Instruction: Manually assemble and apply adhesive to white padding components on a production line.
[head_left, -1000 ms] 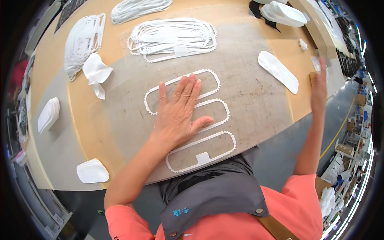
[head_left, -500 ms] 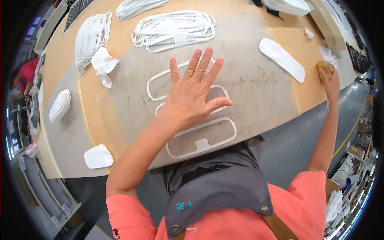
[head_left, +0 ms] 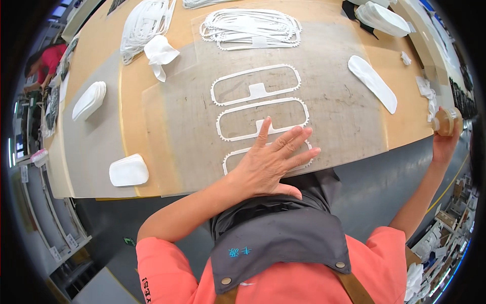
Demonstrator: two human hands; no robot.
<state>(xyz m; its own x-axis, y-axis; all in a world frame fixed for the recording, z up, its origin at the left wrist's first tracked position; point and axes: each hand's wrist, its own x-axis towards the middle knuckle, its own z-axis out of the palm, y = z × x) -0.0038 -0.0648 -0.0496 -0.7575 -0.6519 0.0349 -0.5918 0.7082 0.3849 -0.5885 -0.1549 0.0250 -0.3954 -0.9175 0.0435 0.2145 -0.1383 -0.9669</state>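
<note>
Your left hand (head_left: 271, 164) has slid down from the upper frames and now lies flat, fingers open, on the nearest frame (head_left: 238, 158) at 6 o'clock, while your right hand (head_left: 444, 144) grasps the bottle (head_left: 445, 121) at 3 o'clock.

Small white rectangular label tags (head_left: 66, 238) along the shelf edge (head_left: 76, 225) at lower left.

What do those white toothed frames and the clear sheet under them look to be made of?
The white oval frames with toothed edges look like thin matte foam or fabric sheet, lying flat and limp; which one is unclear. The left hand presses on the nearest frame. The clear sheet seems a scuffed, see-through plastic, with the tan tabletop showing through.
</note>
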